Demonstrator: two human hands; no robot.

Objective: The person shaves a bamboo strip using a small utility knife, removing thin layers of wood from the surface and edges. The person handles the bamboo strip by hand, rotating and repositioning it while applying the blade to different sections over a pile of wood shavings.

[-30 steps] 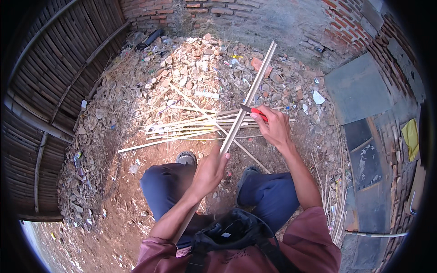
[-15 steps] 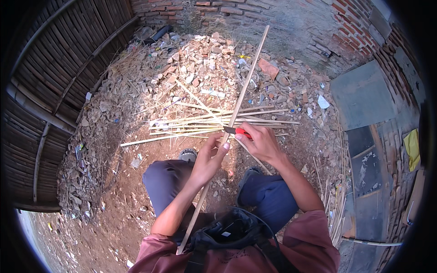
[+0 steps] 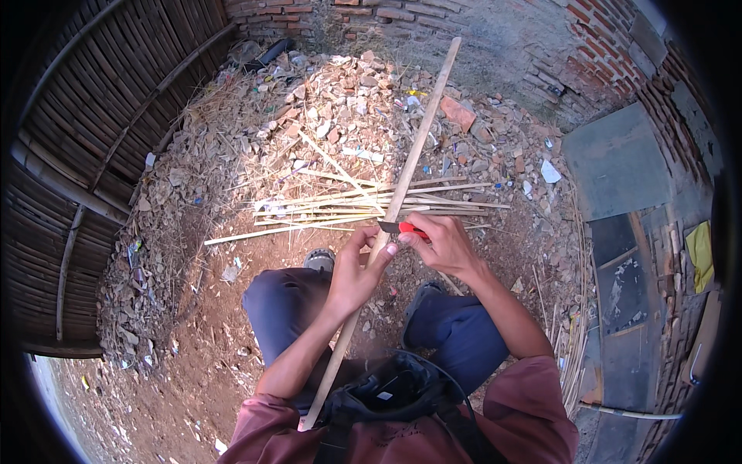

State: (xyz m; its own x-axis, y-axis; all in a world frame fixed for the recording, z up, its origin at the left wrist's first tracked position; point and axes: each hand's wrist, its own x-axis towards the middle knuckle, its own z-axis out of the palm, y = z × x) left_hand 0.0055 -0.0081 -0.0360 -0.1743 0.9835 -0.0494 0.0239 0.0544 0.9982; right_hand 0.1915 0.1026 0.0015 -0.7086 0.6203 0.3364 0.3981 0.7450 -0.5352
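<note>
A long, flat bamboo strip [image 3: 425, 127] slants from my lap up toward the brick wall. My left hand [image 3: 357, 272] is closed round its middle, thumb on the near face. In my right hand [image 3: 447, 246] is a utility knife with a red handle [image 3: 415, 230]. Its dark blade [image 3: 389, 227] lies across the strip, just beyond my left fingertips. Past my hands, a loose pile of thin bamboo strips [image 3: 309, 210] lies crisscrossed on the ground.
Rubble [image 3: 332, 100] is heaped against the brick wall [image 3: 433, 23]. A bamboo slat wall [image 3: 116, 85] stands on the left, and grey panels [image 3: 618, 166] lean on the right. A black bag [image 3: 379, 394] hangs at my front, between my bent knees.
The strip has rolled slightly, so more of its broad face shows, and its far end has risen a little in view. Both hands keep nearly the same place, the blade still at the strip.
</note>
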